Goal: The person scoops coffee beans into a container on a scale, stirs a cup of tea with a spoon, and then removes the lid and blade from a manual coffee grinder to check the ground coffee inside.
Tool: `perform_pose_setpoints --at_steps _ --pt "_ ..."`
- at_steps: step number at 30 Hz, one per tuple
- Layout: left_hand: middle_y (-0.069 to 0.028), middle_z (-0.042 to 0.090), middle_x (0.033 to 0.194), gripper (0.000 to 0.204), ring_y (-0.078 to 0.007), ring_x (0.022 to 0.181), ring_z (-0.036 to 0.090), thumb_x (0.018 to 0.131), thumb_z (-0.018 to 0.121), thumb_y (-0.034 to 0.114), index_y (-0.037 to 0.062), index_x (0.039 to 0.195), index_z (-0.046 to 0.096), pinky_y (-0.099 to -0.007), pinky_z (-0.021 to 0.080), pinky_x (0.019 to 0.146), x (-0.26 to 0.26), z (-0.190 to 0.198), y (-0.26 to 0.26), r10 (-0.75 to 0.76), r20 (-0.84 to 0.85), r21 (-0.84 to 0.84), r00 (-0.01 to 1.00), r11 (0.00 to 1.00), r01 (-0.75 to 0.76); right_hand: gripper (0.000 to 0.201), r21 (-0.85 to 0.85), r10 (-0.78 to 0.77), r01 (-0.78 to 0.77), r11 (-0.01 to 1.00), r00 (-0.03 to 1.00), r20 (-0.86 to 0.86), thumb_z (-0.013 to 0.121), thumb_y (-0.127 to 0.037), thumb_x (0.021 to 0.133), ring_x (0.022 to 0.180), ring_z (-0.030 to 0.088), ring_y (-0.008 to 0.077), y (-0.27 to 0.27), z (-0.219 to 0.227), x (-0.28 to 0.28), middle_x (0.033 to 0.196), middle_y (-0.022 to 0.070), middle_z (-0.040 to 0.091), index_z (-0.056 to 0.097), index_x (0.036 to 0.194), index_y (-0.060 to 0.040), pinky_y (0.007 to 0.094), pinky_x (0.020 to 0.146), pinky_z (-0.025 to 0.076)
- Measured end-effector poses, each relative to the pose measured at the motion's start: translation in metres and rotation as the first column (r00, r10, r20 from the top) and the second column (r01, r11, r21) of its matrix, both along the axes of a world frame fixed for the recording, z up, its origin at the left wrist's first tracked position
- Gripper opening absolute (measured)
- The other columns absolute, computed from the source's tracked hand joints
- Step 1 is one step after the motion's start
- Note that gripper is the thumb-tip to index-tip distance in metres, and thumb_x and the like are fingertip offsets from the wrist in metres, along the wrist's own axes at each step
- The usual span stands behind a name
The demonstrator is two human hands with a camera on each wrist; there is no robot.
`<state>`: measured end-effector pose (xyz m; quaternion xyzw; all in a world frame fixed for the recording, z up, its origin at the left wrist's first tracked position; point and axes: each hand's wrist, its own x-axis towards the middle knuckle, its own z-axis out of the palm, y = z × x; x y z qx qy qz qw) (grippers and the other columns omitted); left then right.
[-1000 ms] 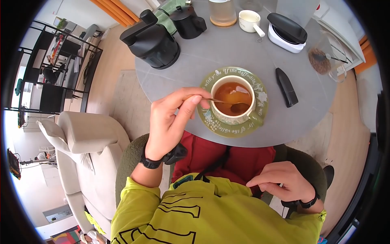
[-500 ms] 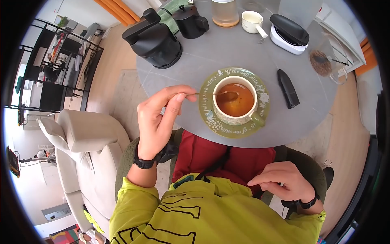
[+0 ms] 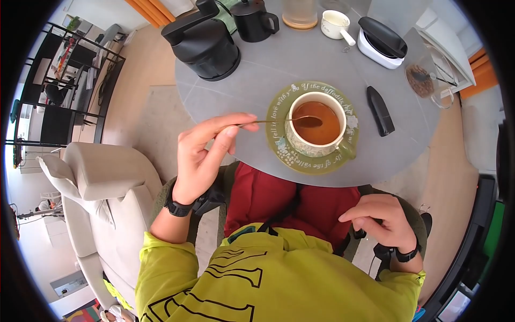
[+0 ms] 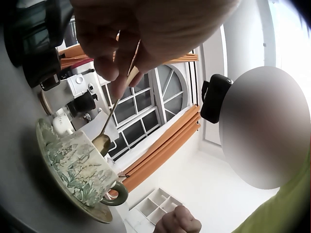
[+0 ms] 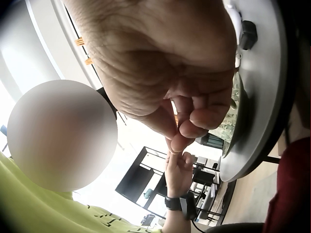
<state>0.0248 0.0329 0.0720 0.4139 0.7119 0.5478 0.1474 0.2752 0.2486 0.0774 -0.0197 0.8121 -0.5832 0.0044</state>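
My left hand (image 3: 201, 155) pinches the thin handle of a gold-coloured spoon (image 4: 103, 141) between thumb and fingers, left of the cup. In the left wrist view the spoon's bowl hangs at the rim of a cup (image 4: 80, 165) with a leafy pattern and a green handle. From the head view, that bowl lies over the amber-brown liquid (image 3: 322, 134) inside. Beneath the cup is a green saucer (image 3: 279, 139) with white lettering. My right hand (image 3: 382, 217) is held over my lap, fingers loosely bent and holding nothing.
On the grey round table (image 3: 236, 96), a black kettle (image 3: 206, 51) and black pot (image 3: 254, 21) stand at back left. A small white cup (image 3: 333, 26), a black-and-white device (image 3: 381, 43) and a glass jug (image 3: 424, 80) are behind. A black handheld object (image 3: 380, 111) lies right of the saucer.
My left hand has drawn left, away from the cup, and the spoon's bowl has come from low in the liquid toward the cup's upper part. My right hand stays over my lap.
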Motion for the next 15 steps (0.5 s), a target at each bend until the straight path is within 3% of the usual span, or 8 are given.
perform_pose_setpoints --at_steps 3,5,6,7,9,11,13,15 --pt "-0.0072 0.072 0.094 0.023 -0.0063 0.059 0.051 0.093 0.051 0.007 0.0009 0.107 0.068 -0.0215 0.046 0.056 -0.002 -0.001 -0.003 -0.021 -0.031 0.009 0.999 1.000 0.022 0.024 0.023 -0.062 0.063 0.998 0.998 -0.023 0.057 0.004 0.082 0.058 0.055 0.0172 -0.001 0.003 0.001 0.066 0.0049 0.057 0.068 0.101 -0.0033 0.0290 0.054 0.041" --pt "-0.0074 0.071 0.094 0.023 -0.0063 0.060 0.051 0.093 0.051 0.006 0.0010 0.107 0.068 -0.0216 0.046 0.056 -0.003 -0.002 -0.004 -0.029 -0.033 0.027 0.999 0.999 0.030 0.021 -0.086 -0.256 0.262 0.961 0.964 0.074 0.054 0.003 0.086 0.057 0.053 0.0128 -0.004 0.005 0.003 0.066 0.0041 0.056 0.068 0.101 -0.0011 0.0265 0.053 0.039" --pt "-0.0077 0.071 0.094 0.023 -0.0063 0.060 0.052 0.093 0.051 0.006 0.0011 0.107 0.068 -0.0217 0.046 0.056 -0.003 -0.003 -0.004 -0.030 -0.040 0.043 0.999 0.999 0.032 0.021 -0.142 -0.296 0.304 0.942 0.952 0.072 0.050 -0.002 0.092 0.056 0.048 0.0074 -0.002 -0.002 0.004 0.067 0.0021 0.056 0.065 0.106 -0.0008 0.0223 0.052 0.037" --pt "-0.0077 0.071 0.094 0.023 -0.0063 0.060 0.052 0.093 0.051 0.006 0.0011 0.107 0.068 -0.0217 0.046 0.056 -0.002 -0.004 -0.004 -0.037 -0.038 0.047 0.999 0.998 0.039 0.021 -0.138 -0.304 0.311 0.940 0.950 0.073 0.050 -0.002 0.092 0.056 0.048 0.0074 -0.004 -0.004 0.003 0.067 0.0021 0.056 0.065 0.106 -0.0008 0.0223 0.052 0.037" --pt "-0.0074 0.071 0.095 0.023 -0.0062 0.060 0.052 0.094 0.050 0.006 0.0007 0.108 0.068 -0.0214 0.045 0.057 -0.001 -0.006 -0.004 -0.032 0.014 0.003 0.999 0.999 0.032 0.022 -0.223 -0.509 0.553 0.803 0.831 0.226 0.048 -0.006 0.096 0.055 0.043 0.0044 -0.008 -0.006 -0.004 0.069 0.0004 0.055 0.061 0.112 -0.0016 0.0191 0.050 0.034" --pt "-0.0077 0.071 0.095 0.024 -0.0061 0.060 0.051 0.095 0.049 0.007 0.0000 0.109 0.067 -0.0209 0.045 0.057 0.000 -0.003 -0.005 -0.019 0.038 0.001 0.999 1.000 0.019 0.025 -0.247 -0.503 0.547 0.800 0.836 0.221 0.047 -0.011 0.098 0.054 0.041 0.0031 -0.006 -0.010 -0.010 0.073 0.0005 0.055 0.056 0.119 -0.0025 0.0177 0.049 0.033" --pt "-0.0080 0.071 0.095 0.025 -0.0060 0.059 0.050 0.096 0.049 0.009 -0.0007 0.111 0.066 -0.0204 0.044 0.058 0.002 -0.002 -0.005 0.000 0.062 -0.002 0.998 1.000 0.000 0.028 -0.296 -0.550 0.627 0.720 0.776 0.309 0.047 -0.015 0.099 0.055 0.043 0.0040 -0.009 -0.009 -0.020 0.075 0.0018 0.054 0.052 0.124 -0.0027 0.0183 0.048 0.035" --pt "-0.0092 0.071 0.094 0.027 -0.0052 0.058 0.049 0.098 0.047 0.014 -0.0014 0.113 0.064 -0.0191 0.041 0.057 0.004 -0.002 -0.005 0.042 0.198 0.056 0.979 0.997 -0.054 0.030 -0.302 -0.530 0.623 0.722 0.778 0.338 0.047 -0.017 0.099 0.054 0.044 0.0044 -0.008 -0.010 -0.026 0.076 0.0023 0.055 0.050 0.125 -0.0027 0.0187 0.047 0.036"
